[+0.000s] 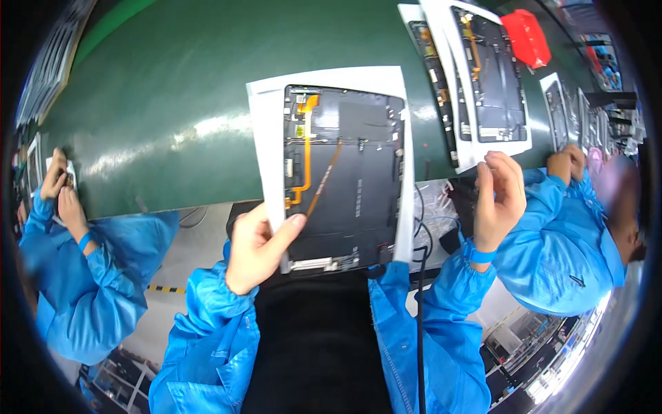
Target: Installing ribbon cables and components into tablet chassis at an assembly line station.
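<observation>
My left hand (pixel 258 247) is closed on the lower left edge of an opened tablet housing (pixel 372 179), thumb on top. The housing is black inside, with an orange flex cable (pixel 307 152) down its left side and a thin brown cable (pixel 324 178) slanting across the middle. Behind it lies a white sheet (pixel 265 131), which my left hand grips along with it. To the right, my right hand (pixel 500 200) is raised in the air, fingers loosely bent and nothing visible in them. It is nearest to more opened housings (pixel 498 76) on white sheets.
The green table (pixel 172 103) runs across the view. A red object (pixel 526 38) lies at the far right. Co-workers in blue work at the left (pixel 103 276) and right (pixel 558 241). A black cable (pixel 420 310) hangs at my right side.
</observation>
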`<state>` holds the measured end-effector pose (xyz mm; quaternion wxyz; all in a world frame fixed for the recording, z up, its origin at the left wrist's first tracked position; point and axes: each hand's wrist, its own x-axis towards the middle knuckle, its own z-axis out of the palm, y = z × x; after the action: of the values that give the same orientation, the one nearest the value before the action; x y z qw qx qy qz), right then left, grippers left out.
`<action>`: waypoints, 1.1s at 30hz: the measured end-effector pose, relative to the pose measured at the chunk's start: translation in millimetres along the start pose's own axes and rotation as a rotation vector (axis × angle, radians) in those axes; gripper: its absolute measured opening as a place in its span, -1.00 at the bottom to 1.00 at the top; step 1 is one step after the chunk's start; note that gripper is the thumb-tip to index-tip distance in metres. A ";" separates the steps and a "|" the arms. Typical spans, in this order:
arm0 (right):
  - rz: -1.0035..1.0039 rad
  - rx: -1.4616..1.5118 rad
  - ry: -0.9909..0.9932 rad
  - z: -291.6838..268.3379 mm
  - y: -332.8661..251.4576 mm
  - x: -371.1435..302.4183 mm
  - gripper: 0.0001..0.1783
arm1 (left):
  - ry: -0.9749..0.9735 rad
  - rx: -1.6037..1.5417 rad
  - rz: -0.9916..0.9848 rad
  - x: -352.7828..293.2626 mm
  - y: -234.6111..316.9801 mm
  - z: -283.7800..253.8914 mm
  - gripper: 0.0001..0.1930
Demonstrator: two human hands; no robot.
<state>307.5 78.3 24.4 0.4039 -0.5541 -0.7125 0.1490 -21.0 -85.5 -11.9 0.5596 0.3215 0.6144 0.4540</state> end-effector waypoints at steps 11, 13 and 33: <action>0.078 -0.166 -0.416 -32.8 46.8 34.2 -0.28 | 0.557 0.012 0.225 65.1 45.6 -154.9 -0.72; 0.115 -0.118 -0.441 -35.0 53.8 33.8 -0.29 | 0.586 0.002 0.217 80.4 41.2 -189.2 -0.70; 0.081 0.148 -0.031 -5.5 39.1 30.9 -0.89 | 0.084 0.550 0.851 46.0 50.3 6.4 -0.54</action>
<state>335.9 118.5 14.8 0.4264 -0.5487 -0.6827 0.2258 -28.0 -23.5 16.3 0.1944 0.6604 0.5475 0.4756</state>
